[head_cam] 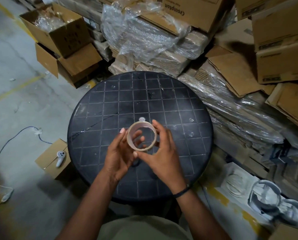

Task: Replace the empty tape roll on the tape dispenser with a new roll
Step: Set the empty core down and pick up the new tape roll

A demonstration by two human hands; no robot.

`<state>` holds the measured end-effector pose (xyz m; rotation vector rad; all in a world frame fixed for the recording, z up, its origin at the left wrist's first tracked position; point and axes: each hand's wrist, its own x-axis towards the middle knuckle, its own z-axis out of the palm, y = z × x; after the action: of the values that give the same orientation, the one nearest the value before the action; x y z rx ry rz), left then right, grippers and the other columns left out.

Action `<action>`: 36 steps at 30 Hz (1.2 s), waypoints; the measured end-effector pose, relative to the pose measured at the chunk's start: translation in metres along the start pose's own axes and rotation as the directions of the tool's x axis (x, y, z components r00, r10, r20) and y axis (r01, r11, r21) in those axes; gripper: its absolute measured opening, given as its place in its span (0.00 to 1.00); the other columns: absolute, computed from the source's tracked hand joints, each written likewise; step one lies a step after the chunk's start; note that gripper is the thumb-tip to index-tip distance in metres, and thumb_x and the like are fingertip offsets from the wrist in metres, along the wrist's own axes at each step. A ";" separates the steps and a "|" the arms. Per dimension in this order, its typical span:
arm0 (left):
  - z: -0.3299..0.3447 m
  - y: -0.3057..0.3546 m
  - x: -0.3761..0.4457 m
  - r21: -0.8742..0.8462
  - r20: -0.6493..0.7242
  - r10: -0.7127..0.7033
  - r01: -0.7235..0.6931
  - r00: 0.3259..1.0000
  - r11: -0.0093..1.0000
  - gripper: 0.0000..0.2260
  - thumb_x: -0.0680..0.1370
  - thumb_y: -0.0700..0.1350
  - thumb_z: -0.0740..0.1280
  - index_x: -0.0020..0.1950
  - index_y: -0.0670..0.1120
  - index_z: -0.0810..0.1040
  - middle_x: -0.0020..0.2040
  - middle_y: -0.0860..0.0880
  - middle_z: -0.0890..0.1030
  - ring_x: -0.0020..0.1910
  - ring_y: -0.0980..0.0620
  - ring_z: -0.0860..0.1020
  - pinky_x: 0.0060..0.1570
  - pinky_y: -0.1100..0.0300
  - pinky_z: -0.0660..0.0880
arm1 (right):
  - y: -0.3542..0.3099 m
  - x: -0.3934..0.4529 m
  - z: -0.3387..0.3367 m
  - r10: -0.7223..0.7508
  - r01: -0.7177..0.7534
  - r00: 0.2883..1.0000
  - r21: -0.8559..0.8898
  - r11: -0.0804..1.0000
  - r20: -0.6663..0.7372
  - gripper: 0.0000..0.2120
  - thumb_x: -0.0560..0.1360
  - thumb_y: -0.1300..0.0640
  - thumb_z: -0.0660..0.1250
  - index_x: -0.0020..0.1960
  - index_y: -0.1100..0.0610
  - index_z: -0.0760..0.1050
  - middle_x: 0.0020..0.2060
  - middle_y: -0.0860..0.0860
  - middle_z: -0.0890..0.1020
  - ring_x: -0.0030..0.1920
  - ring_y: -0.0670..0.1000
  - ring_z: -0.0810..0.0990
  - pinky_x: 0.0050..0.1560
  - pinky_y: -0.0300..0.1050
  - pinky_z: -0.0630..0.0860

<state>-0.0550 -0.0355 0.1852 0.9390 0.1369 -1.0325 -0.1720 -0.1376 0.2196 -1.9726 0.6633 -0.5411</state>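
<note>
Hands are meeting over the near half of a round dark worktop, holding a tape roll between them, lifted above the surface. The roll is showing as a thin-walled ring, pale tan and faintly glossy, its hollow centre facing the camera; whether much tape is wound on it cannot be judged from this angle. The left hand is closing its grip on the ring's left side, fingers curling inside the hollow with the thumb pressing outside. The right hand is gripping the right and lower rim, index finger arching over the top edge, thumb lying beneath. A dark band is circling the right wrist.

The worktop is looking like moulded plastic, scored in a grid of squares and scuffed with pale scratches. A small round sticker is sitting on it just beyond the roll.

Cardboard boxes are crowding the far and right sides, several flattened and wrapped in crinkled clear plastic film. A small box is standing on the concrete floor to the left, carrying a white handheld controller. A thin cable is trailing across the floor beside it.
</note>
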 end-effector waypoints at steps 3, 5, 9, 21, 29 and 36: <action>-0.013 0.003 0.004 0.162 -0.031 0.078 -0.072 0.996 0.984 0.25 0.70 0.59 0.77 0.58 0.42 0.85 0.52 0.41 0.84 0.47 0.46 0.83 0.44 0.51 0.78 | 0.002 0.005 0.010 -0.056 0.057 0.998 -0.043 0.997 0.025 0.47 0.64 0.52 0.82 0.76 0.48 0.63 0.72 0.41 0.66 0.73 0.43 0.67 0.71 0.45 0.72; -0.021 0.021 0.007 0.211 0.009 0.103 -0.102 0.995 0.972 0.16 0.76 0.52 0.71 0.56 0.41 0.85 0.52 0.40 0.85 0.48 0.45 0.85 0.42 0.53 0.81 | 0.004 0.010 0.023 -0.062 0.063 0.998 -0.005 0.998 0.027 0.46 0.64 0.53 0.83 0.76 0.48 0.64 0.73 0.42 0.64 0.74 0.45 0.67 0.71 0.46 0.72; -0.053 0.060 0.015 0.309 0.064 0.052 -0.070 0.997 0.949 0.19 0.80 0.46 0.66 0.65 0.34 0.79 0.62 0.35 0.82 0.62 0.39 0.82 0.55 0.48 0.82 | 0.000 0.010 0.057 0.064 -0.068 0.998 0.243 0.968 0.026 0.38 0.67 0.52 0.81 0.73 0.47 0.70 0.71 0.43 0.67 0.72 0.43 0.70 0.67 0.45 0.76; -0.074 0.035 0.076 0.320 -0.040 -0.023 0.035 0.999 0.947 0.18 0.79 0.37 0.69 0.70 0.40 0.77 0.62 0.43 0.84 0.60 0.47 0.83 0.58 0.55 0.81 | 0.076 0.052 0.094 0.523 -0.504 0.836 0.146 0.851 -0.166 0.09 0.75 0.50 0.68 0.54 0.46 0.82 0.45 0.43 0.86 0.47 0.45 0.85 0.51 0.52 0.83; -0.109 -0.013 0.127 0.640 -0.263 0.084 0.109 0.961 0.761 0.17 0.79 0.34 0.69 0.67 0.42 0.78 0.63 0.42 0.83 0.50 0.51 0.82 0.52 0.60 0.79 | 0.178 0.106 0.124 0.742 -0.740 0.652 0.084 0.668 -0.156 0.05 0.70 0.52 0.67 0.41 0.44 0.82 0.39 0.49 0.87 0.41 0.56 0.86 0.44 0.58 0.85; -0.148 -0.057 0.126 0.963 0.101 -0.039 -0.107 0.994 -0.246 0.31 0.79 0.50 0.66 0.80 0.44 0.62 0.81 0.39 0.60 0.80 0.40 0.58 0.78 0.46 0.58 | 0.247 0.105 0.163 0.850 -0.860 0.490 0.053 0.507 -0.194 0.13 0.70 0.53 0.68 0.52 0.54 0.85 0.47 0.57 0.88 0.50 0.62 0.86 0.52 0.55 0.83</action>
<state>0.0152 -0.0236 -0.0045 2.4420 -1.1059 -0.9786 -0.0483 -0.1990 -0.0622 -1.3512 1.6794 -0.0669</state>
